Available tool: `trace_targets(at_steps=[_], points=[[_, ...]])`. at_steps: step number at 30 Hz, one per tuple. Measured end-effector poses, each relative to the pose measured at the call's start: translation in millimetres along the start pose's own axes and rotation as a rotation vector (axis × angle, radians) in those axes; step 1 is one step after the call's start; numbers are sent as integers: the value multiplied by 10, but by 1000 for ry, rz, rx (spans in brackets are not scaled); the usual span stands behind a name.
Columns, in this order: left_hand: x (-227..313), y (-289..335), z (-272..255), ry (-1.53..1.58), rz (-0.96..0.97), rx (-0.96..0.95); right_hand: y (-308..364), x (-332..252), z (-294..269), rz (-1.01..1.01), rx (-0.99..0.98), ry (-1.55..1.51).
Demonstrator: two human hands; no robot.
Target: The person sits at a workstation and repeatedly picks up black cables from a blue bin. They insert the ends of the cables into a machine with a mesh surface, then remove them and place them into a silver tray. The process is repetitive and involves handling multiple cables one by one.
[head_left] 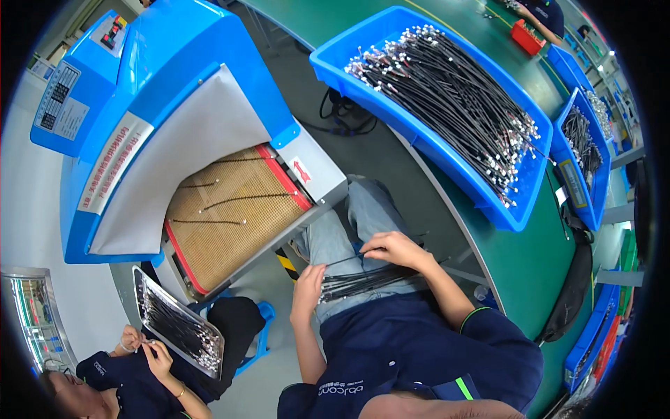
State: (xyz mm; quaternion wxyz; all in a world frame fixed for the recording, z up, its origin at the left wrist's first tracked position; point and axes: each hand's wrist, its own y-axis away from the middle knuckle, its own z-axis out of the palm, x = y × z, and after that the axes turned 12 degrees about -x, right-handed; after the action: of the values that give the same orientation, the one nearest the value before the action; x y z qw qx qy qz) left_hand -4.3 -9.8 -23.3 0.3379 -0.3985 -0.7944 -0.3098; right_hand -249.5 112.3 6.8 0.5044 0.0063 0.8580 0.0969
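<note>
A bundle of thin black cables (pixel 366 283) lies across my lap, over light blue jeans. Just above it, one black cable (pixel 342 262) runs between my two hands. My left hand (pixel 307 288) is closed around the cable's left end, beside the bundle. Thumb and fingers of my right hand (pixel 393 249) pinch the same cable farther right. Cable ends under the fingers are too small to make out.
Ahead on the left stands a blue machine (pixel 188 49) with a mesh conveyor belt (pixel 237 199) carrying several cables. A blue bin (pixel 516 220) full of cables sits on the green table (pixel 488 255) at right. At lower left, a co-worker handles cables by a metal tray (pixel 218 370).
</note>
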Motion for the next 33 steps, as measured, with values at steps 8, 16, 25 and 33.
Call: trace_targets(at_steps=[8, 16, 25, 33], points=[[395, -183, 0, 31, 80, -71, -248, -252, 94, -132, 48, 127], [387, -149, -35, -75, 240, 95, -247, -173, 201, -242, 113, 166], [453, -147, -75, 110, 173, -115, -244, -189, 197, -372, 136, 261], [450, -149, -110, -43, 271, -40, -233, -121, 233, -330, 88, 147]])
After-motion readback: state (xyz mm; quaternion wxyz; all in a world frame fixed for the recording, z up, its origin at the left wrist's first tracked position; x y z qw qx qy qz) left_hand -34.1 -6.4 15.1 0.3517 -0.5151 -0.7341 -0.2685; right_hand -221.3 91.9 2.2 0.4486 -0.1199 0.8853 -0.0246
